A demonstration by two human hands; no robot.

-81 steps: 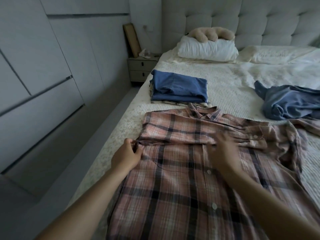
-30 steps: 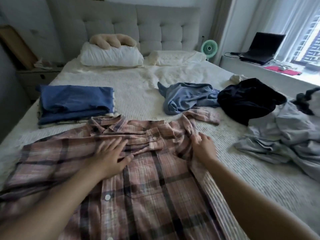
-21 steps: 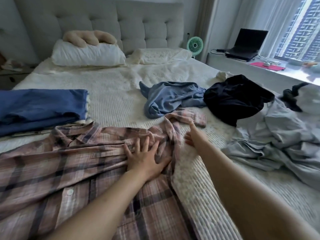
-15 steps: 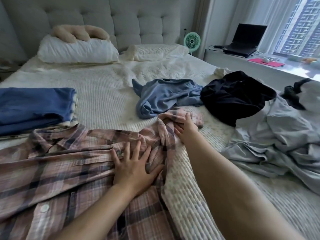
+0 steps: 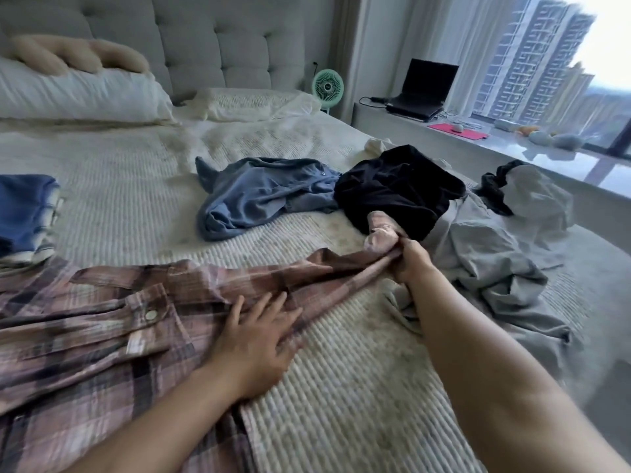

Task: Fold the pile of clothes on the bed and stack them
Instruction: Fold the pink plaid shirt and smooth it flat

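- At the far left edge of the bed [image 5: 136, 186], a folded stack [image 5: 24, 216] of clothes sits with a blue piece on top and striped layers showing beneath it; it lies well apart from both hands.
- The pink plaid shirt [image 5: 85, 353] spreads flat over the near left part of the ribbed cream bedspread, buttons showing along its placket, its checks crossed by dark lines, and motion blurs it a little.
- The left hand [image 5: 256, 339] lies palm down on the shirt's right edge, fingers straight and spread, pressing the cloth to the bed without closing round it.
- From under that hand the shirt's sleeve [image 5: 327, 271] runs up and to the right, bunched into a narrow band above the bedspread.
- The right hand [image 5: 411, 259] is closed in a fist round the end of the sleeve, and the pale cuff [image 5: 380, 233] sticks out past the knuckles, over the edge of the dark clothes behind.
- Beyond the hands, mid-bed, a crumpled grey-blue garment [image 5: 252, 196] lies unfolded, touching a heap of black fabric [image 5: 399, 189] to its right.
- Right of the gripping hand, rumpled light grey clothing [image 5: 491, 254] sprawls toward the bed's edge, with a paler bundle [image 5: 536, 196] behind it.
- At the headboard [image 5: 232, 39] sit a white pillow [image 5: 82, 97] and a plush cushion [image 5: 78, 52]; a small green fan [image 5: 327, 87] stands in the corner.
- On the window ledge [image 5: 546, 158] rests an open laptop [image 5: 423, 90] beside a pink mat [image 5: 457, 131].
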